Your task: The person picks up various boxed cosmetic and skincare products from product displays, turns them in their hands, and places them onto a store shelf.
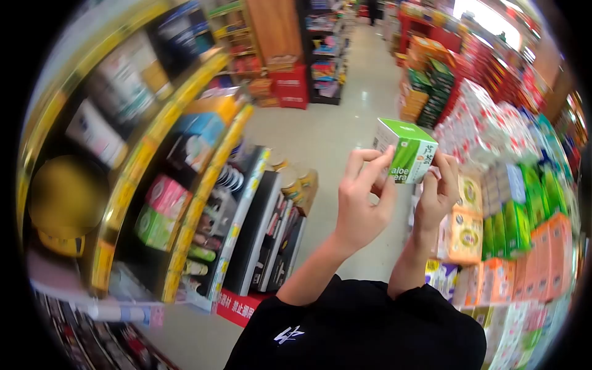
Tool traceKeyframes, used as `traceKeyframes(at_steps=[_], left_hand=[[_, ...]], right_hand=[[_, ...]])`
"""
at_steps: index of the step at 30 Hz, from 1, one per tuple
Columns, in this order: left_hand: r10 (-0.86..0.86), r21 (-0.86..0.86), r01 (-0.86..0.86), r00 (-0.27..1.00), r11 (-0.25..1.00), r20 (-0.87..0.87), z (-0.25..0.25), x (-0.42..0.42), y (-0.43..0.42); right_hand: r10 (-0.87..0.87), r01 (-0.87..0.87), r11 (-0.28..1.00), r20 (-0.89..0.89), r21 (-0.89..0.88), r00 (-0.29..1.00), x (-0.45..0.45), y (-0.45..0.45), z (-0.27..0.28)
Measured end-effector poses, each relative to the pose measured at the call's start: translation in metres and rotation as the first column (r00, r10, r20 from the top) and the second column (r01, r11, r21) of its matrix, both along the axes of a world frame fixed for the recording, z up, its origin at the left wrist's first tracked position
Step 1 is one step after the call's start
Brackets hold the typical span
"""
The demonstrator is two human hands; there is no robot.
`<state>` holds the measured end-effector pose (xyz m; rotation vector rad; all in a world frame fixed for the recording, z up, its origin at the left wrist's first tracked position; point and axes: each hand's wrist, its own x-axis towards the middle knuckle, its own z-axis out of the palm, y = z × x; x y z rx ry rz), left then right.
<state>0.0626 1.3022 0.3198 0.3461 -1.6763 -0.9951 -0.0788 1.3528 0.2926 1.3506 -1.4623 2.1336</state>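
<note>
A small green and white box (414, 151) marked "aloe vera" is held up over the aisle floor, its green top face tilted into view. My left hand (369, 196) grips its left side, thumb and fingers pinched on the edge. On the opposite side, my right hand (436, 188) has its fingers pressed against the box's right edge; some of those fingertips are hidden behind it. Both forearms reach up from the black shirt (370, 327).
Shelves (185, 179) with yellow price strips rise on the left, carrying a pink box (168, 196) and a green one below it. Stacked tissue packs (465, 237) line the right, with wrapped rolls (484, 126) above. A tiled aisle (354, 111) runs between.
</note>
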Motion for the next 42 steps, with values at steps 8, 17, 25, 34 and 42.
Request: traceKeyframes(at_steps=[8,17,25,34,42], left_hand=[[0.372,-0.051,-0.375,0.927,0.926,-0.051,0.001,0.088,-0.023],[0.637,0.043,-0.636,0.766,0.77,-0.088,-0.004,0.158,-0.01],[0.759,0.021,-0.762,0.64,0.647,-0.122,-0.014,0.192,0.004],[0.803,0.044,-0.806,0.581,0.591,-0.133,-0.021,0.199,0.019],[0.822,0.048,-0.824,0.556,0.565,-0.122,-0.028,0.2,0.025]], right_hand=[[0.341,-0.34,0.94,-0.042,0.021,0.939,0.08,-0.076,0.004],[0.622,-0.619,0.783,-0.047,0.053,0.782,0.158,-0.108,-0.002],[0.729,-0.723,0.684,-0.087,0.094,0.679,0.201,-0.108,-0.002],[0.78,-0.771,0.625,-0.114,0.119,0.615,0.213,-0.104,-0.004],[0.773,-0.756,0.634,-0.114,0.164,0.624,0.214,-0.098,-0.007]])
